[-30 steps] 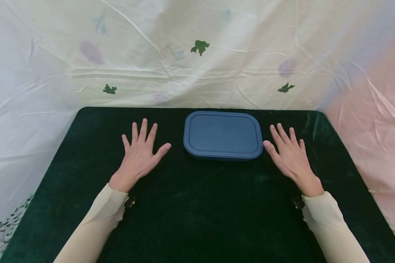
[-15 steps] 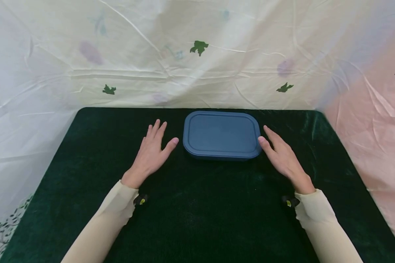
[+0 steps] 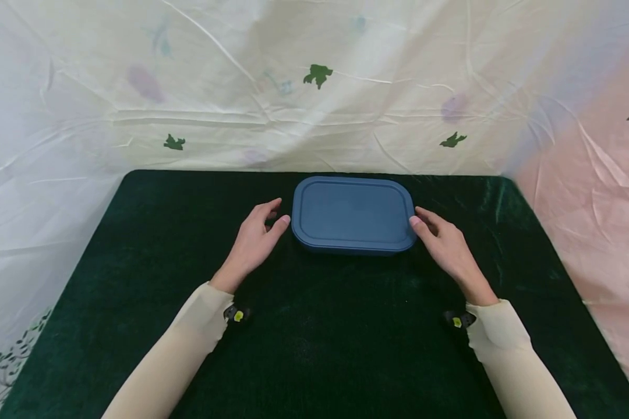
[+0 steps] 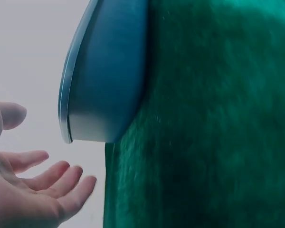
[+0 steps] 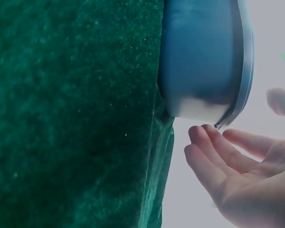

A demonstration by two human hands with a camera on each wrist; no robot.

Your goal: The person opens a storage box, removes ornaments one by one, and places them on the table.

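Note:
A blue rectangular container (image 3: pixel 353 214) with its lid on sits at the back middle of the dark green velvet table (image 3: pixel 314 337). My left hand (image 3: pixel 259 233) stands on edge just left of it, fingers loosely curved and thumb close to its left rim. In the left wrist view a gap shows between my left hand (image 4: pixel 35 190) and the container (image 4: pixel 104 80). My right hand (image 3: pixel 440 238) mirrors it on the right, thumb tip at the lid's corner. In the right wrist view the fingertips (image 5: pixel 202 135) of my right hand (image 5: pixel 237 175) lie right at the container (image 5: pixel 204 61) rim. Neither hand grips anything.
A crinkled white sheet (image 3: pixel 314 87) with small green leaf prints hangs behind the table, and a pinkish sheet (image 3: pixel 592 192) hangs along the right side. Small black wrist devices (image 3: pixel 237 314) sit at my cuffs.
Both hands have lifted from lying flat on the cloth and moved inward to the container's two short sides, turning onto their edges with fingers curving. The container has not moved.

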